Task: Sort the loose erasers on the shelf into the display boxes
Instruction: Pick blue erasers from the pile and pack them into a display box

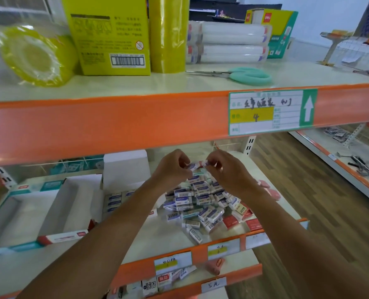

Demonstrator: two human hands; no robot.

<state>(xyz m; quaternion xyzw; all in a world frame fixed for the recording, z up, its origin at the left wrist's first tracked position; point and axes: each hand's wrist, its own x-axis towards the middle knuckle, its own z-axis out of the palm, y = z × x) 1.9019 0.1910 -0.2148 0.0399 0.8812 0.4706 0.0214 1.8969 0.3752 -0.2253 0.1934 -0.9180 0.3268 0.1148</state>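
left hand (172,169) and right hand (226,171) pinch 1 eraser (197,165) above loose pile (203,201); left of pile, display box (56,210) open, shelf edge (179,251) in front.

Single view: head-worn wide-angle camera, facing forward and down into shelving. Close range: orange shelf edge (136,124) crosses upper middle of frame; both forearms enter from bottom. Middle shelf (162,238) centred below. Floor (297,190) and second rack (338,160) at right. Edges curve outward.
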